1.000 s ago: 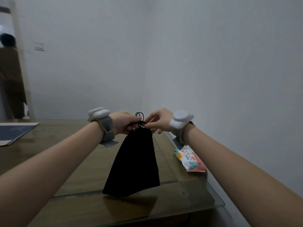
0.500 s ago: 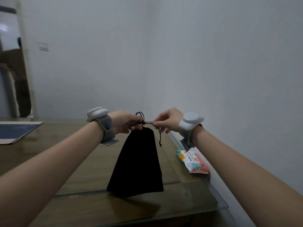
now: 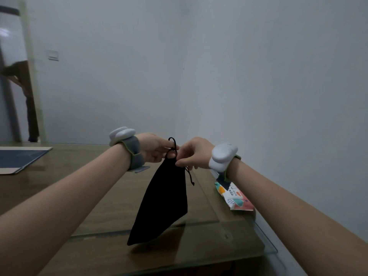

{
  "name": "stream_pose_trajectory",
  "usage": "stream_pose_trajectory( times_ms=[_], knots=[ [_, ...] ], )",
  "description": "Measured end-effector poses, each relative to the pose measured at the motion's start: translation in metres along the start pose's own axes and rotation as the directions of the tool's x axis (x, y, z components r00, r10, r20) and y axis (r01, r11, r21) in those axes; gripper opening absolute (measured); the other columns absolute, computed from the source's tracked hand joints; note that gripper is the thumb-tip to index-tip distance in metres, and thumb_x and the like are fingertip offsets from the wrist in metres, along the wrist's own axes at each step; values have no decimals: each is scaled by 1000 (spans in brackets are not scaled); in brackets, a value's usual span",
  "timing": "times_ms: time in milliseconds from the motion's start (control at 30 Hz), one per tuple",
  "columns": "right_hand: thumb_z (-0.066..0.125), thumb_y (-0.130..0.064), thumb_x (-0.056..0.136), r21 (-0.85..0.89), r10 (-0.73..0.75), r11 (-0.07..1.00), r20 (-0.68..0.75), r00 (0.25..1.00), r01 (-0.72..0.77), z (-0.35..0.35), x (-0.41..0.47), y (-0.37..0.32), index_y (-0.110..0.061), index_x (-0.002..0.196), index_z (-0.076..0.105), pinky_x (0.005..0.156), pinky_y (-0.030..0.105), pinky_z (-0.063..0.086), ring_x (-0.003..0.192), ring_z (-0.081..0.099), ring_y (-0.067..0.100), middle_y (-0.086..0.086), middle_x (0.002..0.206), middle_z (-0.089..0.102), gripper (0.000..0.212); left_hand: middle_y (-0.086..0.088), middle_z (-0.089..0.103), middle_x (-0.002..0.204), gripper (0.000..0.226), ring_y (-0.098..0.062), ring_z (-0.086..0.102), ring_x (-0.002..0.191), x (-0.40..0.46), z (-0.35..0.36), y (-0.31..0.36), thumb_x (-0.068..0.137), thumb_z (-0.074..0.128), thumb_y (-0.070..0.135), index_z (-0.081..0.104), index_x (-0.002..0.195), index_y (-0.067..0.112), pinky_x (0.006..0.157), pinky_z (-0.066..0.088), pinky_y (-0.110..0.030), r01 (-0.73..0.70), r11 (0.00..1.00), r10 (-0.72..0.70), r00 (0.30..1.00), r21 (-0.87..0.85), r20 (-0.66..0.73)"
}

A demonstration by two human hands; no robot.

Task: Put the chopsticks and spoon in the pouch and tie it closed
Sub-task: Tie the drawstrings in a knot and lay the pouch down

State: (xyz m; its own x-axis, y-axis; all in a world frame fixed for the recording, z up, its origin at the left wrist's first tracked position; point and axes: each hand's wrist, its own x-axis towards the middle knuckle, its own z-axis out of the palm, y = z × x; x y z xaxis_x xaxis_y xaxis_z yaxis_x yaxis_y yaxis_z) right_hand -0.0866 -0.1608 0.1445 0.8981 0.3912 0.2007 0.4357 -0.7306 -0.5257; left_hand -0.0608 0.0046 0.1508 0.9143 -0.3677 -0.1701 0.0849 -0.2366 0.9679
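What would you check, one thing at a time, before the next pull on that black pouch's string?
1. Pouch mouth gathered shut: ok, the black pouch narrows to a pinched neck.
2. Left hand holding the drawstring loops: ok.
3. Right hand pinching at the neck: ok.
4. Chopsticks and spoon inside: cannot tell, the cloth hides them.
5. Knot finished: cannot tell; a loose cord end dangles.
6. Pouch hanging above the glass-topped table: ok, and apart from the snack packet.
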Motion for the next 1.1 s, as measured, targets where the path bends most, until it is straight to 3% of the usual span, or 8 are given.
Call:
stream_pose_trajectory(
  times_ms=[100,167,267,367,533,700,900,1100],
  knots=[
    [68,-14,79,-101,-15,995,2,1000,15,0,2,-2,-9,82,74,48,16,43,50,57,12,13,69,68,8,4,69,52,17,2,62,44,-2,-1,1,92,49,16,65,86,13,39,32,-9,-14,999,14,1000,-31,-5],
    [67,-12,79,-117,-23,993,19,1000,25,-3,1,-2,-8,86,75,44,11,42,42,55,-1,10,71,69,11,4,71,56,17,1,65,48,-4,-2,1,92,48,15,64,91,11,37,35,-8,-9,998,10,1000,-69,10],
    [67,-10,80,-110,-21,994,33,999,25,-8,0,2,-8,89,77,45,13,44,40,55,-3,0,68,68,13,0,73,62,16,-2,69,55,-5,-2,0,93,48,14,64,93,8,39,41,-10,8,990,-3,999,-137,36],
    [69,-20,79,-60,-12,998,-79,997,7,-16,0,4,-11,84,76,47,17,47,46,60,2,-12,55,65,12,0,74,64,17,-4,70,57,-5,-1,-1,93,48,13,64,91,7,42,45,-10,12,989,-5,999,-145,52],
    [73,-38,75,23,-2,1000,-227,974,8,-20,6,-5,-20,90,71,48,19,52,54,64,9,-8,72,70,24,-2,73,71,12,-9,72,60,-6,2,0,89,55,14,63,94,6,49,51,-12,-30,993,35,999,-112,38],
    [72,-22,79,12,-9,1000,-169,986,11,-12,15,-20,-9,97,71,50,24,51,63,65,18,11,86,73,22,2,74,63,12,-7,71,58,-8,4,0,90,53,14,60,96,7,52,51,-13,-39,997,43,998,-67,51],
    [63,-10,82,111,43,994,-227,973,-18,-18,14,-20,-6,89,73,49,20,50,56,62,11,7,74,69,13,-2,72,75,13,-9,72,65,-9,-5,-3,92,50,15,62,94,10,59,54,-16,-14,992,26,995,-127,92],
    [61,-10,83,165,70,986,-237,969,-31,-15,13,-16,-10,85,69,49,21,49,55,61,9,3,75,67,9,-6,69,81,23,-10,72,62,-8,-7,-8,89,44,-8,62,95,5,60,56,-18,-46,990,60,993,-134,100]
  ],
)
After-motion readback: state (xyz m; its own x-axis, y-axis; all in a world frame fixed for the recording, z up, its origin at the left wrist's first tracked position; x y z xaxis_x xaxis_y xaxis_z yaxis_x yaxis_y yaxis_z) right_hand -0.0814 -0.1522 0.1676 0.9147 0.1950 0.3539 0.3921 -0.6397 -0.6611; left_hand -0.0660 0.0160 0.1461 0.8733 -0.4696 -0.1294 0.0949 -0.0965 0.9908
